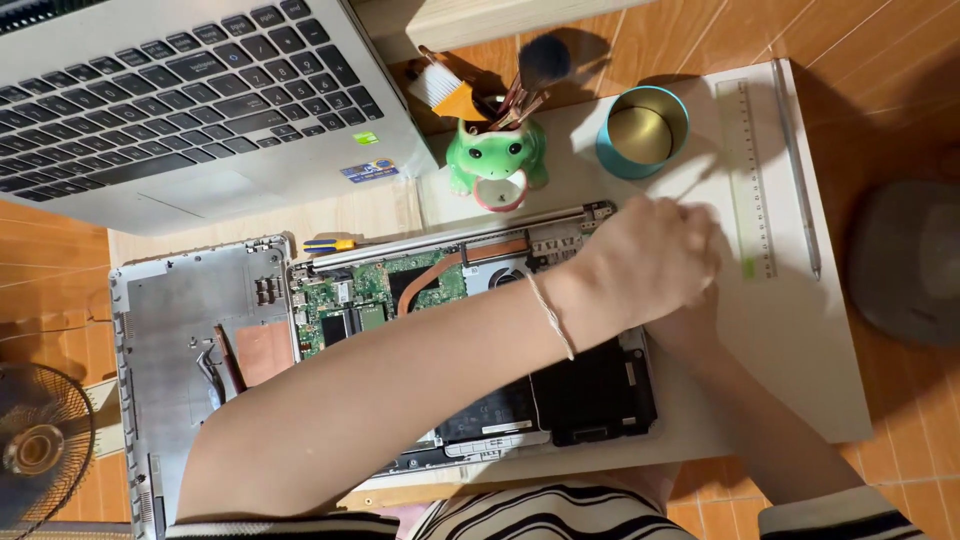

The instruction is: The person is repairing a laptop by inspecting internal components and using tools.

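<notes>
Home repair desk, opened laptop [480,330], frog brush-holder [497,160]

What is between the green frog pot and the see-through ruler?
A round teal tin, open and empty-looking, stands between the frog pot and the ruler, seen in the head view.

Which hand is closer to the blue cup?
The left hand is nearer. It reaches across the opened laptop and sits just below the blue cup. The right hand is tucked under the left one, lower down and farther from the cup.

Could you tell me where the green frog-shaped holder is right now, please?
In the head view the green frog holder stands at top centre, between the closed-up laptop's corner and the teal tin, just behind the opened laptop.
</notes>
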